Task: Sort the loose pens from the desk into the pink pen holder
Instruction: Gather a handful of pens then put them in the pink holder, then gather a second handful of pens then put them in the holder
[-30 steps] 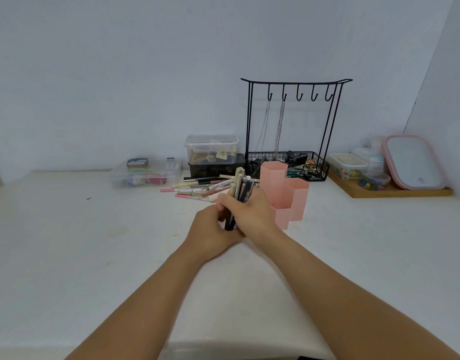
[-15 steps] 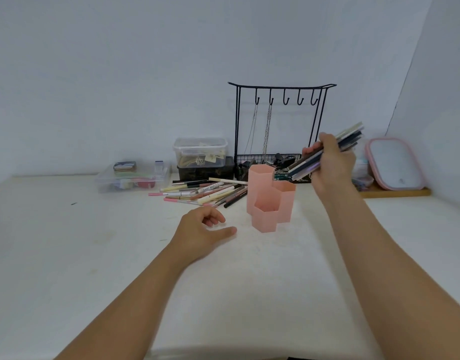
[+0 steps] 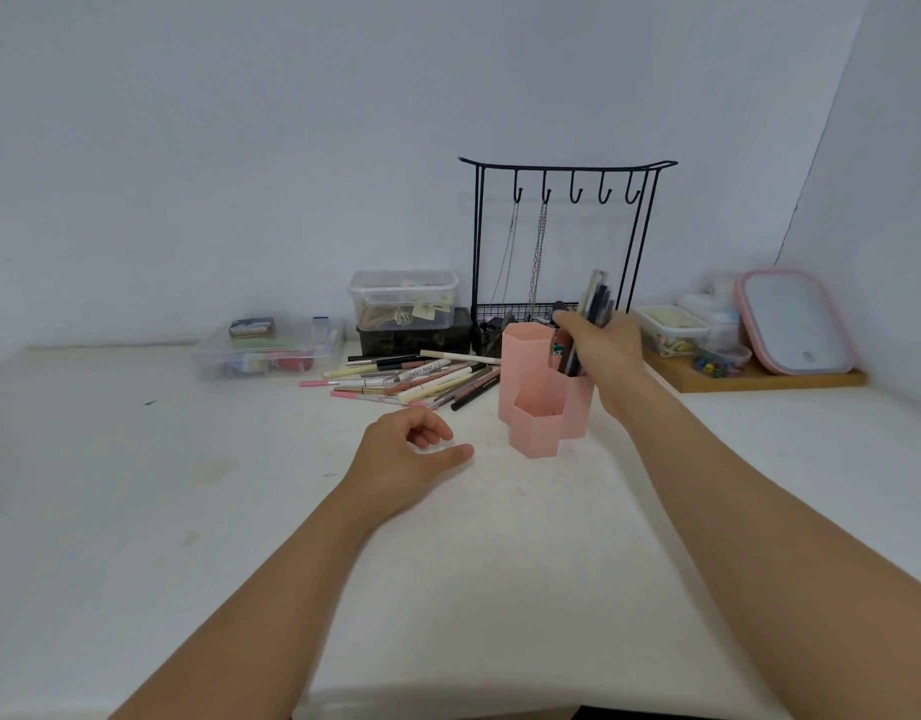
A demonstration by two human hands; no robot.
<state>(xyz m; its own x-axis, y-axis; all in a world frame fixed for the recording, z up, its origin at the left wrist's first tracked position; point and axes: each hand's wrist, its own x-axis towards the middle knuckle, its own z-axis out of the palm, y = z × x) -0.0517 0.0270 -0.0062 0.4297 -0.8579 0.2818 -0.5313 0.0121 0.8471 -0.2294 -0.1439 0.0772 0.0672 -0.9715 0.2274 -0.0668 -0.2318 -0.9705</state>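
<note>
— So where do the hands stand?

— Right hand [image 3: 601, 350] grips a bundle of pens [image 3: 593, 309], fingers curled round the middle of it. The bundle stands nearly upright, tilted slightly, with its lower ends down inside the right-hand compartment of the pink pen holder [image 3: 539, 407]. The upper ends stick up above the fist, in front of the black wire jewellery stand [image 3: 562, 241].

— And the left hand?

— Left hand [image 3: 411, 454] holds nothing. It sits low over the white desk [image 3: 188, 511], fingers loosely curled and thumb stretched toward the holder, a little apart from it. Whether it touches the desk, I cannot tell.

— How is the holder built?

— Three hexagonal tubes joined together: a tall one at the back left, a middle one on the right, a short one in front. The short front tube looks empty from this angle.

— Any pens left loose?

— Plenty. A pile of loose pens [image 3: 411, 379] lies flat on the desk just left of the holder, some touching its tall tube. One reads "SWEET MINT".

— What else is around?

— A clear lidded box [image 3: 404, 298] stacked on a dark box [image 3: 417, 337] behind the pile, a flat clear container [image 3: 271, 350] further left, and a wooden tray [image 3: 759, 379] at the right carrying small tubs and a pink-rimmed lid [image 3: 796, 322]. Two chains hang from the stand's hooks.
</note>
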